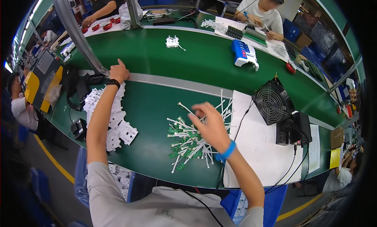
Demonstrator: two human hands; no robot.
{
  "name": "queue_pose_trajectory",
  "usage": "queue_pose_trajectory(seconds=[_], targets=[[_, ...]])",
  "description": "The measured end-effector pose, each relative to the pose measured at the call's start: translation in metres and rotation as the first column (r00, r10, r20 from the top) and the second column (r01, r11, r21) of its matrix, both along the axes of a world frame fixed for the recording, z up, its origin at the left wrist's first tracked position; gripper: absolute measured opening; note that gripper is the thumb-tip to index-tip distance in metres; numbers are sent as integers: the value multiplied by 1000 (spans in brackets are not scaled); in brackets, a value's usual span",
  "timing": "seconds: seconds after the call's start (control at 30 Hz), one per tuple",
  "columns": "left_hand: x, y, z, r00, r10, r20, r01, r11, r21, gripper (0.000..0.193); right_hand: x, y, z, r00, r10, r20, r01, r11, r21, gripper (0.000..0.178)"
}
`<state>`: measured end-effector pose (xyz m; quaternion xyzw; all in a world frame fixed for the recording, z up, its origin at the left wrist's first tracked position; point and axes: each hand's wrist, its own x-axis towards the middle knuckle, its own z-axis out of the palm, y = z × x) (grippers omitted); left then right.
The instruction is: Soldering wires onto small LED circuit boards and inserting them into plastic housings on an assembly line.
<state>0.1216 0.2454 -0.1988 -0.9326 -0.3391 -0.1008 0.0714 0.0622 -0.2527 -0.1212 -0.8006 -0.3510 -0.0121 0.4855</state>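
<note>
My left hand (119, 71) reaches out to the metal rail between the bench and the green belt, beside the foot of an upright post. Its forefinger is stretched out, the others are partly bent, and nothing shows in it. Below, partly under my left forearm, lies a heap of white plastic housings (114, 127). My right hand (213, 125) hovers over a pile of small green circuit boards with white cables (188, 142). Its thumb and forefinger are apart, and a white cable (185, 107) runs close to their tips. The palm side is hidden.
A fan with a wire grille (270, 103) and black power adapters (293, 129) stand on white paper (251, 148) at right. On the green belt (149, 58) sit a white part with a cable (172, 41) and a blue-white device (244, 54). Co-workers sit across the belt.
</note>
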Motion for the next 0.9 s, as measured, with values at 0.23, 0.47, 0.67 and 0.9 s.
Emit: queue_pose_trajectory(seconds=[0.23,0.47,0.67,0.9], targets=[[-14,-3,29,986,-125,111,149,958,-244,100,27,76,-58,950,-108,293,207,921,-329,21],[-25,-54,54,873,-289,394,394,893,-217,93,24,52,-9,953,17,-302,38,984,173,26],[-4,-154,93,761,-107,640,598,498,-628,68,19,13,31,989,-144,31,121,915,386,19],[-15,-266,112,752,-12,659,658,57,-751,36,13,-16,64,966,-255,39,188,799,572,9]])
